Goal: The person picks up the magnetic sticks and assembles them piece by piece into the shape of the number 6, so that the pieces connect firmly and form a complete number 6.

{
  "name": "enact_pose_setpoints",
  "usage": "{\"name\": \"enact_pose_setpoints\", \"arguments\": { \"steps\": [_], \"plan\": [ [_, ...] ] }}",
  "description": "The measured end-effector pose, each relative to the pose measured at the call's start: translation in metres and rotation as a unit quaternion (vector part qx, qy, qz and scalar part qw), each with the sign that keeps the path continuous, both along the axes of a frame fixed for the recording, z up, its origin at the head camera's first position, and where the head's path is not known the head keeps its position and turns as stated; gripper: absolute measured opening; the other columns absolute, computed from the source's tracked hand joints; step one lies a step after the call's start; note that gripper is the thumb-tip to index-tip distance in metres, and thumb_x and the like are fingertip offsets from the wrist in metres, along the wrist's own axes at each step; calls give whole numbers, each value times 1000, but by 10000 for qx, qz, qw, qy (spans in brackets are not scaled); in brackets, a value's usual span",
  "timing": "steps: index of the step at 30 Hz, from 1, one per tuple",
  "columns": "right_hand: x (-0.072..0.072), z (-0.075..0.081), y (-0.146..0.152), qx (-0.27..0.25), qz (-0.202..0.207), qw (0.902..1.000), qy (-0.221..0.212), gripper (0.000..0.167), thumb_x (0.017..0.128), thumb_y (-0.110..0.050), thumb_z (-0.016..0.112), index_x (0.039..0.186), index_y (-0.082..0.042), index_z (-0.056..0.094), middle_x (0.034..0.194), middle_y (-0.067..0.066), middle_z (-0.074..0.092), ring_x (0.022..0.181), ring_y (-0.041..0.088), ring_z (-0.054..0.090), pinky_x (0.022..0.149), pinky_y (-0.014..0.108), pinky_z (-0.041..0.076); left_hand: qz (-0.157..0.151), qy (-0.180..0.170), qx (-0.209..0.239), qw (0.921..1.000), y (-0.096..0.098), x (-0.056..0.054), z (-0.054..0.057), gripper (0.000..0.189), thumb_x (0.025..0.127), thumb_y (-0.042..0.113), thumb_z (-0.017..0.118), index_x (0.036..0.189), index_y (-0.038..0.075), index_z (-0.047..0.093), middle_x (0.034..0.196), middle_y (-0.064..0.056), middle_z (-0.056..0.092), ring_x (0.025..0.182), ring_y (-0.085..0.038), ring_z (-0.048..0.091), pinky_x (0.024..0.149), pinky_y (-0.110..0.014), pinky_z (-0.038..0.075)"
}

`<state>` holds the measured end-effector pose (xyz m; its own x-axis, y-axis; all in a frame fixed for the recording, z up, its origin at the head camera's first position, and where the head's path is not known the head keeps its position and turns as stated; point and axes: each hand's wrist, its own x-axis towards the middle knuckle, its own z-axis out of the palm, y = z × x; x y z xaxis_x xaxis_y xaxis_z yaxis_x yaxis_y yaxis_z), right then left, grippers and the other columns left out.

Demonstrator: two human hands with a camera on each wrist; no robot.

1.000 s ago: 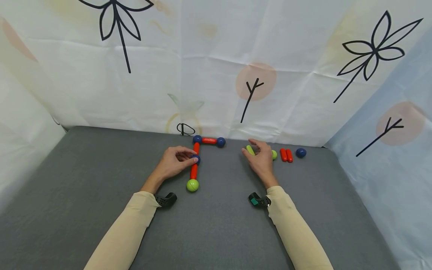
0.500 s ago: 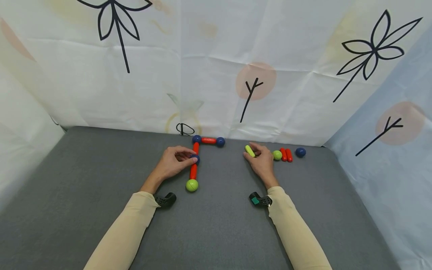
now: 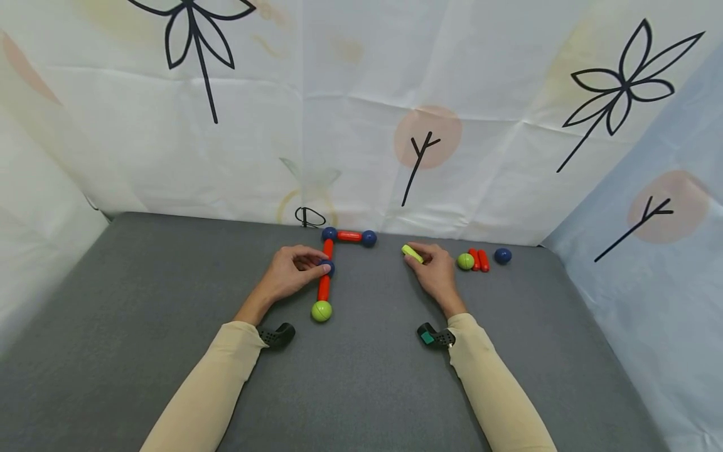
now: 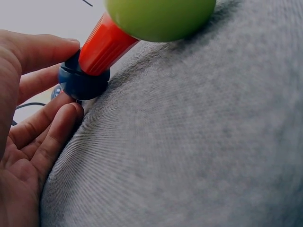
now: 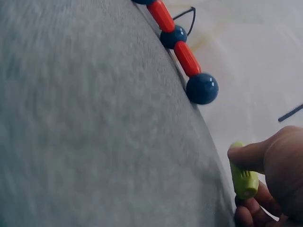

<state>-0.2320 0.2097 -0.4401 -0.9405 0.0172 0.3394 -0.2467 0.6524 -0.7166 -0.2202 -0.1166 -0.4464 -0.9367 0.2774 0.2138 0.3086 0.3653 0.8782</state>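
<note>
Left hand (image 3: 288,271) and right hand (image 3: 433,270) apart, chain (image 3: 328,248) partly joined

The left pinches the chain's middle blue ball (image 4: 85,84), the upper branch (image 3: 329,235) running to twelve o'clock then three, the lower branch (image 3: 324,290) to six. The right pinches an unjoined lime rod (image 3: 412,253) at its ten o'clock. Toward its three o'clock, a loose lime ball (image 3: 465,261), two red rods (image 3: 484,260) and a spare blue ball (image 3: 503,255) seem left to add.

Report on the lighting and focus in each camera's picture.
Head view: fairly even light, a soft shadow beside the right hand on the grey cloth; left wrist view: cloth weave clearer near the left hand, blurring toward the lower right, with the close green ball cropped; right wrist view: small glints on the dark blue end ball, cloth blurred at left.
</note>
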Motion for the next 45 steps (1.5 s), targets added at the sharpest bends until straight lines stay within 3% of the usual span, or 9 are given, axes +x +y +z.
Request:
{"name": "enact_pose_setpoints", "arguments": {
  "steps": [8, 26, 45],
  "plan": [
    [5, 8, -14, -142, 699, 9974, -83, 30, 91, -7, 78, 120, -2, 75, 103, 17, 70, 86, 26, 62, 72, 27, 46, 36, -42, -45, 10000, 0, 0, 0, 23, 90, 24, 80, 109, 10, 78, 97, -5, 70, 84, -19, 64, 77, -31, 53],
    [26, 20, -62, -180, 1714, 9847, -263, 27, 92, -9, 77, 119, -6, 76, 103, 9, 69, 75, 17, 57, 65, 25, 46, 57, 45, -16, 10000, 1, -2, -2, 25, 90, 24, 80, 109, 9, 78, 96, -6, 69, 83, -19, 64, 77, -31, 53],
    [16, 12, -94, -216, 2156, 9748, -530, 25, 92, -6, 76, 117, -4, 76, 100, 9, 68, 76, 16, 54, 66, 24, 43, 48, 43, 28, 10000, 1, -3, -2, 24, 90, 23, 80, 109, 8, 78, 96, -6, 70, 83, -18, 65, 75, -28, 53]
  ]
}}
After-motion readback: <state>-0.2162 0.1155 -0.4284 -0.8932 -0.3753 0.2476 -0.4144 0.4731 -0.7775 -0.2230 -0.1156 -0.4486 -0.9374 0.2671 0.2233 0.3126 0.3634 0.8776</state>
